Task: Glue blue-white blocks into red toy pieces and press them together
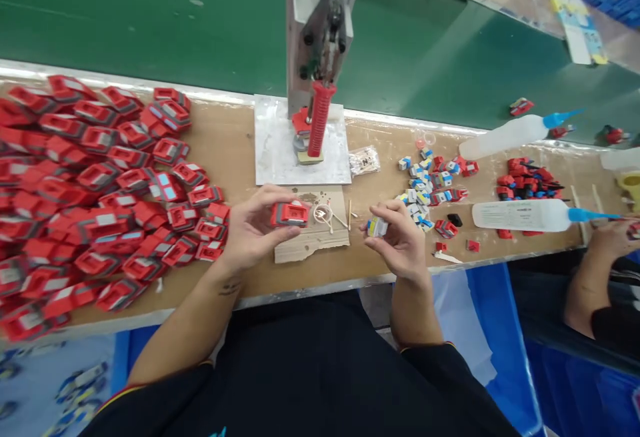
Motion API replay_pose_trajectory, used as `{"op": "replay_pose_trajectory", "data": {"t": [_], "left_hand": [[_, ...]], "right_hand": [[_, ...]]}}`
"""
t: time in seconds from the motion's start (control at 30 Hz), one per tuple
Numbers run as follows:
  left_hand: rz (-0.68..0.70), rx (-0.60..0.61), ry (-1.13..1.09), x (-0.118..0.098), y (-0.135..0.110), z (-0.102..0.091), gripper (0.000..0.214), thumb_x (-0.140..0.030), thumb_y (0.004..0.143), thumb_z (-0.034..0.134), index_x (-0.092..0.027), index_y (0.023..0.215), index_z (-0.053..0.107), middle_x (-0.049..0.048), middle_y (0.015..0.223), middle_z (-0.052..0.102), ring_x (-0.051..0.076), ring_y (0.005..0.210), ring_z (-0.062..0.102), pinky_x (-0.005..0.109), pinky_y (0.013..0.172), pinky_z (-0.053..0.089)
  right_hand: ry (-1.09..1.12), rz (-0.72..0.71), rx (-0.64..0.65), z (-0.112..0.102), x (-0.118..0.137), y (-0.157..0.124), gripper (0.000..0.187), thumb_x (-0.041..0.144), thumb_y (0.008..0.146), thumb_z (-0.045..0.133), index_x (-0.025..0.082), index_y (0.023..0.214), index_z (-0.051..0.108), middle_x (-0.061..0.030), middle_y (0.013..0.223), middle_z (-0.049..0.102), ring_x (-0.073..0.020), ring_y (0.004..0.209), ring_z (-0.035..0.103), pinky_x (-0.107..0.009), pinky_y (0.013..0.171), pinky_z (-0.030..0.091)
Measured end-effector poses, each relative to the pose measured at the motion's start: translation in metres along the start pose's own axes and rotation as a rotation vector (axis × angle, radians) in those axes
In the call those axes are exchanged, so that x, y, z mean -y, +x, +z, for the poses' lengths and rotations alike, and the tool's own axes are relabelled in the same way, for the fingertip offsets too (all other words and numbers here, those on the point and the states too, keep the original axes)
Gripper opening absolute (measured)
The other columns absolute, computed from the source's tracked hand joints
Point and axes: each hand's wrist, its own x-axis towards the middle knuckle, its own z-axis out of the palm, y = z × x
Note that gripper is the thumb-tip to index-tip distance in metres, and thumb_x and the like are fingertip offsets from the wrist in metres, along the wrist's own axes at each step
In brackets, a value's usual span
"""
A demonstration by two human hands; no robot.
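left grip (253, 223) pinches boxy red plastic shell (290, 213); right grip (397, 240) closed on small blue-white block (377, 227) (glossy).

The bench (235, 150) ran left to right, with the belt (150, 17) behind it. The pile of shells (95, 197) filled the bench's left end. At centre back the press (320, 57) stood on its base plate (273, 150), and the cardboard scrap (310, 243) lay just before that plate. The left hand (255, 227) held one shell (290, 213) over the scrap's left end. The right hand (400, 240) held a small part (377, 227) just right of the scrap. Behind that hand lay the heap of small parts (425, 183). Further right the near bottle (525, 215) lay on its side, with the far bottle (505, 137) behind it at the belt's edge. A co-worker's arm (590, 277) came in at far right.
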Motion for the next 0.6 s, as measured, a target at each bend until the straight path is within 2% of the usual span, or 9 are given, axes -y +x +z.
{"op": "replay_pose_trajectory", "data": {"t": [0.1,0.2,0.3,0.4,0.47,0.6], "left_hand": [[-0.001,0.073,-0.097,0.002,-0.003,0.002,0.044,-0.025,0.075,0.101,-0.026,0.115,0.084,0.0074,0.111,0.079,0.026,0.099,0.085,0.03,0.08,0.071],[-0.02,0.091,-0.163,0.004,-0.005,0.003,0.049,-0.027,0.078,0.1,-0.025,0.123,0.079,0.0071,0.112,0.081,0.023,0.094,0.086,0.027,0.079,0.07],[-0.046,0.082,-0.181,0.004,-0.006,0.002,0.057,-0.031,0.076,0.102,-0.024,0.125,0.074,0.0081,0.112,0.083,0.021,0.092,0.086,0.024,0.077,0.069],[-0.069,0.099,-0.175,0.003,-0.007,0.001,0.054,-0.036,0.078,0.101,-0.022,0.122,0.072,0.0091,0.112,0.083,0.021,0.093,0.085,0.026,0.079,0.069],[-0.029,0.102,-0.149,0.003,-0.007,0.0,0.048,-0.034,0.08,0.099,-0.023,0.118,0.073,0.0093,0.115,0.083,0.021,0.098,0.084,0.028,0.084,0.069],[0.141,0.05,-0.024,0.003,-0.006,0.002,0.039,-0.025,0.085,0.095,-0.026,0.119,0.075,0.0086,0.123,0.081,0.02,0.108,0.081,0.03,0.088,0.067]], "right_hand": [[0.13,-0.079,0.016,0.028,0.013,0.022,0.052,0.036,0.096,0.083,0.043,0.147,0.07,-0.006,0.12,0.069,-0.022,0.105,0.072,-0.033,0.079,0.063],[0.158,-0.099,0.107,0.041,0.024,0.042,0.054,0.04,0.094,0.086,0.037,0.146,0.071,-0.0056,0.116,0.078,-0.0207,0.092,0.073,-0.035,0.078,0.065],[0.167,-0.105,0.135,0.044,0.03,0.054,0.05,0.044,0.092,0.087,0.031,0.138,0.074,-0.005,0.106,0.082,-0.0179,0.079,0.072,-0.032,0.07,0.064],[0.114,-0.186,0.129,0.041,0.036,0.06,0.044,0.047,0.094,0.085,0.03,0.134,0.077,-0.0052,0.104,0.08,-0.0169,0.079,0.07,-0.031,0.069,0.061],[0.058,-0.23,0.131,0.04,0.042,0.062,0.042,0.049,0.099,0.078,0.031,0.137,0.076,-0.0056,0.105,0.077,-0.0171,0.082,0.07,-0.031,0.071,0.062],[-0.02,-0.244,0.091,0.043,0.051,0.063,0.04,0.049,0.104,0.072,0.031,0.139,0.075,-0.005,0.103,0.073,-0.0166,0.086,0.071,-0.03,0.074,0.063]]}}
